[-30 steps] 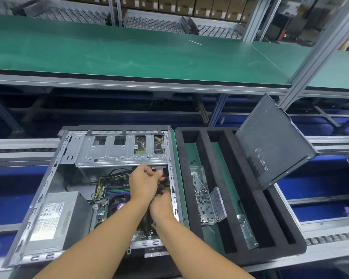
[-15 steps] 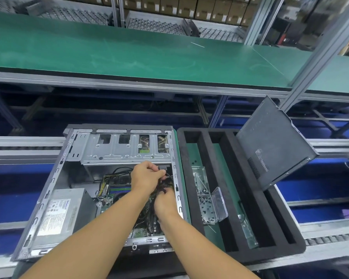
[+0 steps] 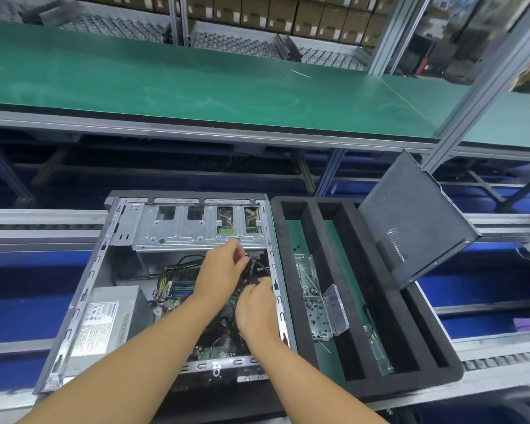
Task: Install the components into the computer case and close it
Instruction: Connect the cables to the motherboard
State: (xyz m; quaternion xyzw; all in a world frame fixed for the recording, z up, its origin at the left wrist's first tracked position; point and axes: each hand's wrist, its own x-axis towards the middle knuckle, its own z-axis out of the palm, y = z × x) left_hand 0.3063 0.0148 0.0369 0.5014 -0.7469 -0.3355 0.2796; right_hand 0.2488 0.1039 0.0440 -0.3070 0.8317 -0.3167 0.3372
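Green belting (image 3: 196, 87) covers a long upper bench across the far side, with stacked cardboard cartons (image 3: 257, 13) behind it and grey roller rails running below. On the near line, left of centre, lies the computer case (image 3: 104, 270), a grey steel tower on its side with its open face up. Its drive cage (image 3: 181, 231) spans the far end, with four cut-outs in a row. A silver power supply (image 3: 110, 316) with a white label sits in the near left corner. The motherboard (image 3: 181, 290) covers the floor to its right, with yellow and black wires plugged in at its far left edge.

Just beside the case on its right is a black foam tray (image 3: 435, 377) cut into long slots with green floors. The dark side panel (image 3: 410, 221) stands tilted at the tray's far right, its perforated vent facing the camera. In the slot nearest the case lies a clear plastic box (image 3: 315, 313) with its lid (image 3: 335, 310) raised. The parts inside are too small to name.

Both forearms reach in from the near edge over the motherboard. The left hand (image 3: 224, 270) is farther in, just below the drive cage. Its fingers are bent beside a black connector (image 3: 253, 256) on thin wires, and whether it pinches anything cannot be told. The right hand (image 3: 256, 307) is nearer, by the case's right wall, knuckles up, fingers curled round a black cable (image 3: 264, 267).
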